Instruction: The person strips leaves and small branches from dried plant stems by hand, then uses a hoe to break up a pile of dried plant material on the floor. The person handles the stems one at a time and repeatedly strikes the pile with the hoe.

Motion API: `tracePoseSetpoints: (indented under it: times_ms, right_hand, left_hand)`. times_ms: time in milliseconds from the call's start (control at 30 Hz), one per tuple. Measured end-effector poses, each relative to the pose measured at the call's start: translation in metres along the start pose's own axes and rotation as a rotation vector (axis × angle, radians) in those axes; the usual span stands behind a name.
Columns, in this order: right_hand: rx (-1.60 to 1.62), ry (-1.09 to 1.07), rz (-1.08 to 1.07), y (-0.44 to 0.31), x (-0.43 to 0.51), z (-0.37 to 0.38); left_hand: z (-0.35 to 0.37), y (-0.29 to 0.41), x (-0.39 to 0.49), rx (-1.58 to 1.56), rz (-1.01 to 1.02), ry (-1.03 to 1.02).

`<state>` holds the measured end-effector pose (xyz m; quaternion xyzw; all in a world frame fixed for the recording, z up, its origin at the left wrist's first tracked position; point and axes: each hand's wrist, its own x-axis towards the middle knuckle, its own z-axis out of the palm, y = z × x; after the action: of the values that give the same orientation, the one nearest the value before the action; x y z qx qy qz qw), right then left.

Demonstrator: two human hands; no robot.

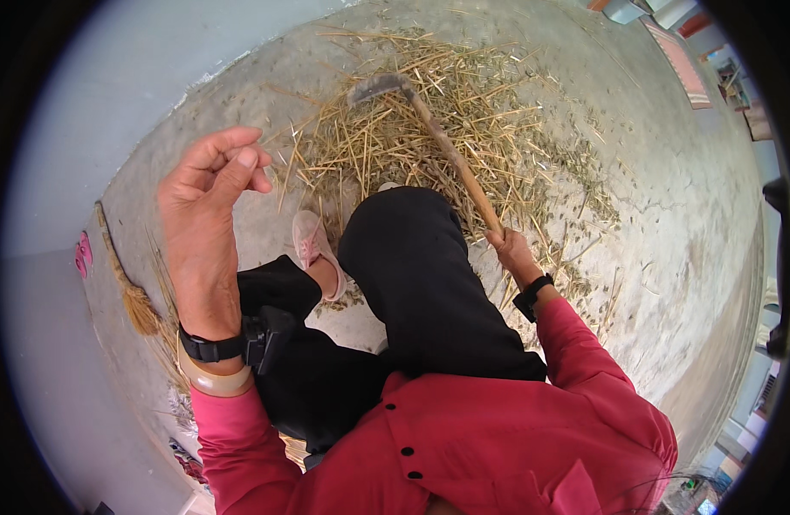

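My right hand [512,252] grips the lower end of a sickle's wooden handle [462,167]. Its dark curved blade [379,86] points left, over a loose heap of cut straw [395,132] on the concrete floor. To the left of the heap, my left hand [218,170] is raised above the floor. Its fingers are loosely curled with the thumb against them, and I see nothing held in it. Short stalks and leafy bits [517,129] mix through the heap, whose near side is partly hidden by my bent knee.
A straw broom [138,302] lies along the left wall, near pink slippers [83,254]. My pink shoe [314,248] rests at the heap's near edge. A pink mat [681,67] lies at the far right. Behind my left arm are more long stalks [166,347].
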<state>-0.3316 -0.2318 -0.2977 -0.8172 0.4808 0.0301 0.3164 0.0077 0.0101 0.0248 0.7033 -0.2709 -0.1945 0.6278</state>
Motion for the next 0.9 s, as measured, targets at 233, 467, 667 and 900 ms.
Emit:
tracePoseSetpoints:
  times_ms: [233, 467, 667, 900]
  right_hand:
    - [0.532, -0.083, 0.073, -0.023, -0.019, -0.046]
    - [0.212, 0.021, -0.01, -0.012, -0.012, -0.027]
    - [0.444, -0.147, 0.149, -0.009, -0.01, -0.039]
    - [0.464, 0.066, 0.035, 0.028, -0.043, -0.033]
  left_hand:
    - [-0.006, -0.004, 0.002, 0.003, 0.0, -0.003]
    - [0.0, -0.002, -0.001, 0.012, 0.004, 0.006]
    - [-0.001, -0.001, 0.002, 0.003, 0.004, 0.002]
    - [-0.001, 0.0, 0.001, 0.031, -0.035, 0.021]
